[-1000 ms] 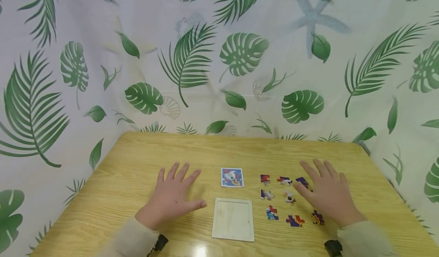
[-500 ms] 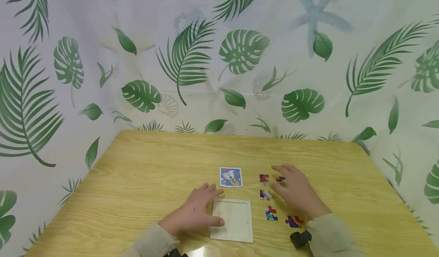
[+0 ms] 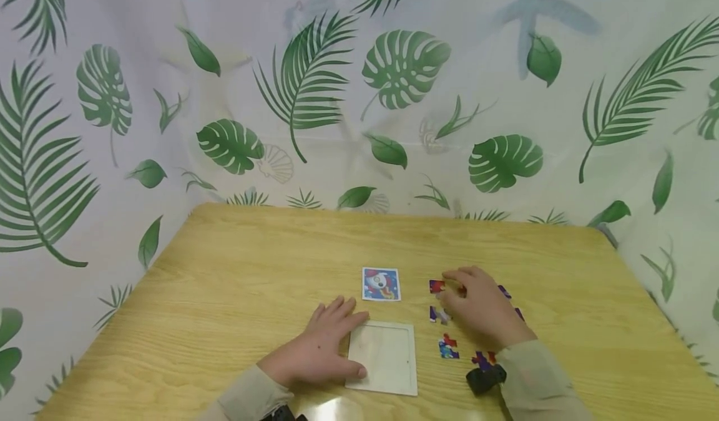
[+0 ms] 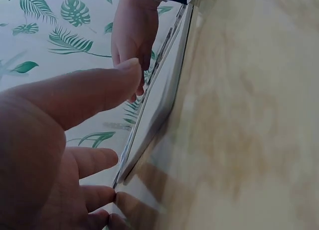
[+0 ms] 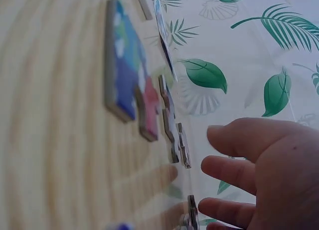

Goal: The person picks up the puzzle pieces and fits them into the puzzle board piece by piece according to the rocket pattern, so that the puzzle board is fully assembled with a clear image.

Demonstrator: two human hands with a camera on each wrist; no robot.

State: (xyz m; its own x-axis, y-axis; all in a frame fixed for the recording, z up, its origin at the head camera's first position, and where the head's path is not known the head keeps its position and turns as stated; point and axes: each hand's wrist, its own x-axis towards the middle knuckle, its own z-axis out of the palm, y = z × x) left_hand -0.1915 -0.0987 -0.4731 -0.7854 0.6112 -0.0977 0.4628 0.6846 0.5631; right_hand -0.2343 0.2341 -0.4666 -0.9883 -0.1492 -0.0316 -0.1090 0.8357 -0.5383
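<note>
My left hand (image 3: 317, 349) lies at the left side of a square, pale wooden puzzle frame (image 3: 412, 371), thumb reaching over its lower left and fingers spread. The left wrist view shows the thumb (image 4: 99, 90) apart from the fingers, beside the frame's edge (image 4: 164, 90). Over the loose jigsaw pieces hovers my right hand (image 3: 480, 305), fingers bent a little and nothing between them. A blue, white and red jigsaw piece (image 3: 448, 347) lies left of its wrist. Close to its fingertips are a red piece (image 3: 436, 285) and a purple-grey piece (image 3: 440, 314). Other pieces are partly hidden beneath that hand.
A small picture card (image 3: 381, 284) with a white cartoon figure lies behind the frame. Another purple-red piece (image 3: 483, 360) sits near the right wrist's black strap (image 3: 486, 379). The wooden table (image 3: 253, 252) ends at a leaf-print curtain (image 3: 337, 159).
Both hands have come inward: the left moved right and down to the frame, the right moved left over the pieces. The view has tilted slightly down.
</note>
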